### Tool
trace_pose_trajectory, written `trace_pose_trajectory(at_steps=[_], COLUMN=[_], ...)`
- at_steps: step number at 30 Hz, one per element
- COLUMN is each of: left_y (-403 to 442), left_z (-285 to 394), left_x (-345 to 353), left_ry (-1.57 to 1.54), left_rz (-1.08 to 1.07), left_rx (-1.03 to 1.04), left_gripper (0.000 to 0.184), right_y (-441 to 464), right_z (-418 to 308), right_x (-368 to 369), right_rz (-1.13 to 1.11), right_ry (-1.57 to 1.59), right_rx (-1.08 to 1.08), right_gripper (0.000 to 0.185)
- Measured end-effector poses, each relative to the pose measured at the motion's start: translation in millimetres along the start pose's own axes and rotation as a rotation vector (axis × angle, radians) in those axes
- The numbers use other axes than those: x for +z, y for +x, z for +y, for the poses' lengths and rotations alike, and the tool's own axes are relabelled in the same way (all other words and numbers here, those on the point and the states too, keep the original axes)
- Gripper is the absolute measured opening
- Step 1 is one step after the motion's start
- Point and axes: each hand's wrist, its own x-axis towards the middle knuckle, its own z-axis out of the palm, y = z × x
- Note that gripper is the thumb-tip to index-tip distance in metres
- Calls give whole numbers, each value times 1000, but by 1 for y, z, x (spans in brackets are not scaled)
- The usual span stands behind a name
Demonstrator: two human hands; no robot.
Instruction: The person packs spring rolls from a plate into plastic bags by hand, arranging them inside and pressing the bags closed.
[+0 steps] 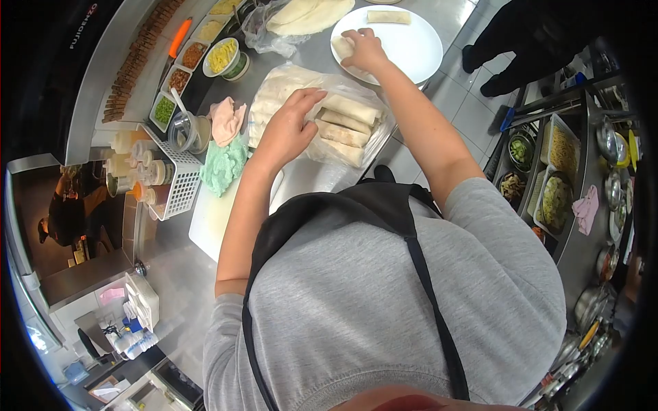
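At the far side of the counter, my right hand [363, 51] has its fingers curled round a pale rolled wrap [342, 47] at the left side of a white plate [418, 51]. A second roll [388, 17] lies by the plate's far rim. My left hand [291, 130] rests on a clear plastic bag [277, 85], fingers stretched out and thumb apart. Several rolls [343, 133] lie side by side at the bag's open end, close to that hand's fingertips. Plastic covers the other contents in part.
Flat wraps [312, 15] lie at the back. Left of the bag are a bowl of yellow filling [223, 56], a green cloth [223, 168], a pink cloth [226, 120] and a white basket [179, 181] beside bottles. Another person's legs [504, 41] stand beyond the counter.
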Motion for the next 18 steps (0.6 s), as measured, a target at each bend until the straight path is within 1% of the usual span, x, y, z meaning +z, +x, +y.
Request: trace_pose_trajectory(at_steps=[1,3,4,6,7,9,10,12,13,15,16,18], left_y=[0,2,1,4,6,8,9,7,8,6,3,-1], left_z=[0,-1,-2,0,0,-7,-11,-18,-18,-10,-4,10], left_x=[0,0,0,-3,-4,-4,-3,-2,-1,-3,-6,-12], left_ry=[-20,-19,-19,-42,-67,-77,-87,-107,-127,-138,-146,-151], left_rz=[-17,-4,5,-11,-30,-44,-58,-57,-54,-70,-80,-108], left_rx=[-24,-6,7,-15,-30,-59,-81,-59,-35,-28,-27,-27], left_gripper=[51,52,52,53,53,53,53,56,59,60,60,61], right_y=[0,4,2,-6,-14,-46,-64,-102,-116,-138,-148,-155], right_z=[4,8,14,29,33,37,35,29,25,10,-2,-6], right_x=[-3,-16,-23,-39,-49,-72,-80,-93,-94,-93,-97,-79], right_rz=[-1,-40,-42,-307,-313,-556,-556,-792,-786,-929,-881,-572], right_ry=[-2,270,270,1197,1197,1397,1398,1370,1373,1032,897,517], right_rx=[-2,85,82,194,192,-86,-82,-253,-249,-258,-185,-547], right_gripper=[63,66,66,70,70,69,69,62,62,66,63,59])
